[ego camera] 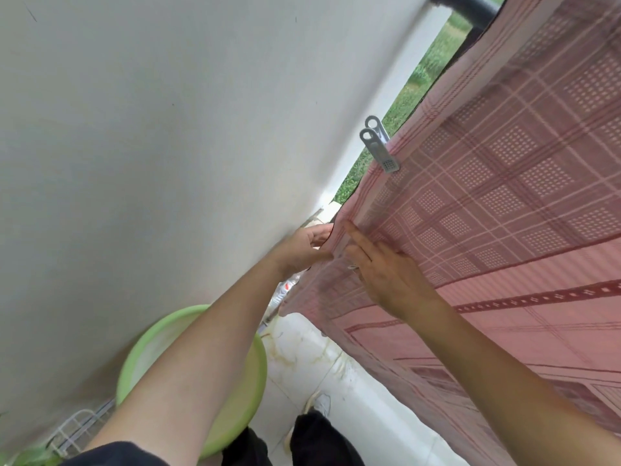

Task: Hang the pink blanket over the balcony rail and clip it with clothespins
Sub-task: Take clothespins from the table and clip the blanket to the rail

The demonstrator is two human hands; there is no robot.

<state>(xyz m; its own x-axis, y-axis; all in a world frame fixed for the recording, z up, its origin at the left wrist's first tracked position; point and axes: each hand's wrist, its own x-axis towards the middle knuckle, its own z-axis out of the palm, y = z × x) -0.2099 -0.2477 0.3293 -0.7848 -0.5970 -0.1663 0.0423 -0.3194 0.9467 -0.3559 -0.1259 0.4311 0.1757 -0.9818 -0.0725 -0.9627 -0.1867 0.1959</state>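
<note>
The pink checked blanket hangs over the black balcony rail and fills the right half of the view. A grey clothespin is clipped on its left edge, partway up. Below the clothespin, my left hand pinches the blanket's left edge, thumb in front and fingers behind the cloth. Beside it, my right hand lies against the cloth's front, its index finger pointing up along the edge. Whether either hand holds a clothespin is hidden.
A white wall stands close on the left. A green round basin sits on the white tiled floor by my feet, with a white wire rack at the lower left. Grass shows beyond the rail.
</note>
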